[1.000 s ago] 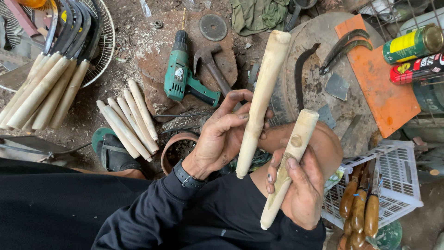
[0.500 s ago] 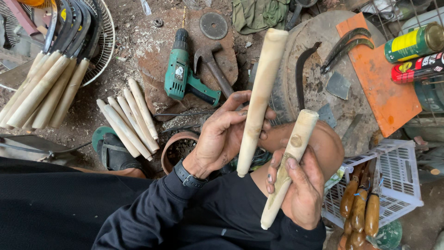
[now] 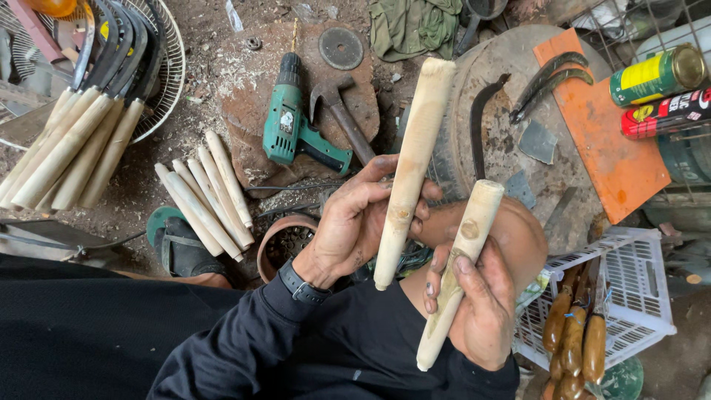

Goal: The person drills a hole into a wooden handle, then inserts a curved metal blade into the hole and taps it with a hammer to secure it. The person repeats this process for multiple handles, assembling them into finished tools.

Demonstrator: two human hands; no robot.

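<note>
The left hand [image 3: 355,230] is wrapped around the lower half of a long pale wooden handle [image 3: 412,169], fingers curled over its front and thumb behind, so the grip is firmly clamped on the wood. The handle stands nearly upright, leaning slightly to the right, with its blunt top end well above the fingers and its narrower lower end poking out just below the palm.

The right hand [image 3: 480,311] is closed on a second, shorter wooden handle [image 3: 459,267], which tilts the same way; its flat upper end rises above the fingertips and its tapered lower end sticks out beneath the heel of the hand. A small knot shows in the wood just above the index finger. The two handles lie side by side, near each other but not touching, the shorter one lower and to the right of the left hand's grip.

Above the left hand's knuckles lie a green cordless drill [image 3: 290,126] and a claw hammer [image 3: 339,111] on the dusty ground. Left of that grip sits a row of loose wooden handles [image 3: 204,196]. Below right of the right hand stands a white plastic basket [image 3: 637,289] with brown varnished handles [image 3: 572,342] in it.
</note>
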